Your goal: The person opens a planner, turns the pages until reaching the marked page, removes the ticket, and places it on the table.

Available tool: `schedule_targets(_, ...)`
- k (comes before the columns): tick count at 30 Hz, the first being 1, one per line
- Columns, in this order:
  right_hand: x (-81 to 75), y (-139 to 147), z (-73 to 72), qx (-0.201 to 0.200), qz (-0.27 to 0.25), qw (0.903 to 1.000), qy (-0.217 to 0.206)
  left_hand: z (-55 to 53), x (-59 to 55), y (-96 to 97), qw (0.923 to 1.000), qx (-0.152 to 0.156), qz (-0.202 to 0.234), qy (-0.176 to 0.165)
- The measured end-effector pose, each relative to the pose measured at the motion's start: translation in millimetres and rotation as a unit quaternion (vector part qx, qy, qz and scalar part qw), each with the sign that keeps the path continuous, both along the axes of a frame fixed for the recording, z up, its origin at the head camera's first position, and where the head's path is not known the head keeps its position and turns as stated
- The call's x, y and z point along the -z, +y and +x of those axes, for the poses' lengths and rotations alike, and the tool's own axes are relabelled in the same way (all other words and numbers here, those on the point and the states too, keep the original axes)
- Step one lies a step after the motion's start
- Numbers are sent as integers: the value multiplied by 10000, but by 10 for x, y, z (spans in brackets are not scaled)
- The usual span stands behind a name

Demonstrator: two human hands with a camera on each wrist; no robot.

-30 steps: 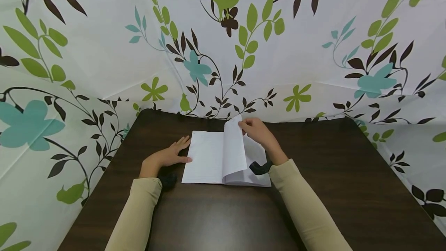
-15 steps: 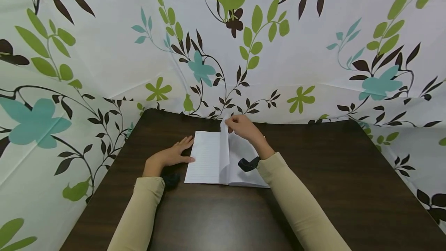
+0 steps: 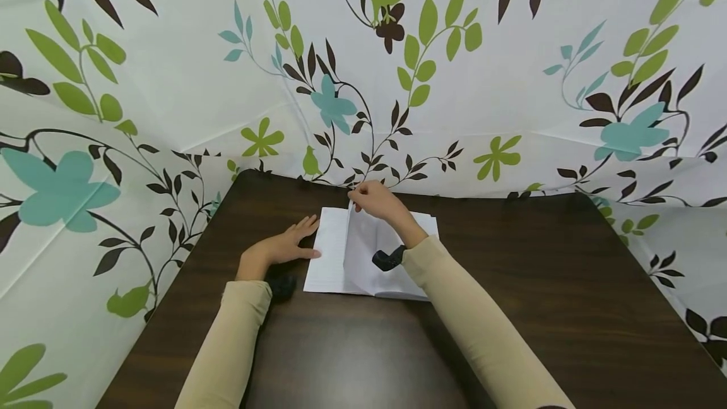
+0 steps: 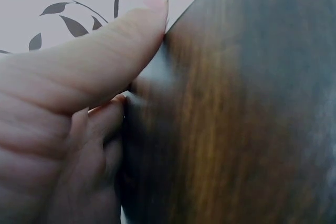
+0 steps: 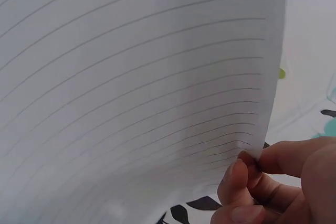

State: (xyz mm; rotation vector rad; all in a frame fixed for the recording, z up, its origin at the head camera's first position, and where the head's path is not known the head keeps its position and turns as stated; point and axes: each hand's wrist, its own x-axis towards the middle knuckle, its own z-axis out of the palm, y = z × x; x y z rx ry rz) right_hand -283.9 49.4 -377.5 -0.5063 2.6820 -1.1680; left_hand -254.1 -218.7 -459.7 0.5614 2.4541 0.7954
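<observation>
An open notebook (image 3: pixel 329 257) with white ruled pages lies on the dark wooden table. My right hand (image 3: pixel 377 199) pinches the far corner of one raised page (image 3: pixel 360 242), which stands up over the left half. In the right wrist view the lined page (image 5: pixel 147 77) curves broadly, its corner between the thumb and fingers (image 5: pixel 233 182). My left hand (image 3: pixel 283 248) rests at the notebook's left edge, fingers spread and thumb touching the page edge. The left wrist view shows the thumb (image 4: pixel 115 56) stretched out above the curled-looking lower fingers, close to the tabletop.
The dark wooden table (image 3: pixel 511 283) reaches back to a white cloth (image 3: pixel 443 137) printed with leaves, flowers and birds. Black wrist cameras sit at both cuffs, the right one (image 3: pixel 389 259) hanging over the notebook.
My right hand has moved left, carrying the page from the right side across the spine and over the left half. The left hand stays at the notebook's left edge.
</observation>
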Motion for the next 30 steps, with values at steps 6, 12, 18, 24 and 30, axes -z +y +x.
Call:
schedule_targets(6, 32, -221, -12, -170, 350, 9992, 85, 2, -23, -18, 10000, -31, -65, -40)
schedule_targets(12, 127, -398, -29, -193, 641, 9978, 33, -16, -9, -36, 9999, 89, -46, 49)
schedule_targets(18, 195, -487, -47, -47, 804, 9967, -58, -33, 5, -32, 9998, 155, -13, 135)
schedule_targets(24, 270, -582, -54, -86, 885, 9958, -206, 2, -6, -37, 9997, 124, -26, 230)
schedule_targets(30, 378, -672, -64, -16, 1182, 9924, -354, 17, -21, -28, 9994, 103, 80, 326)
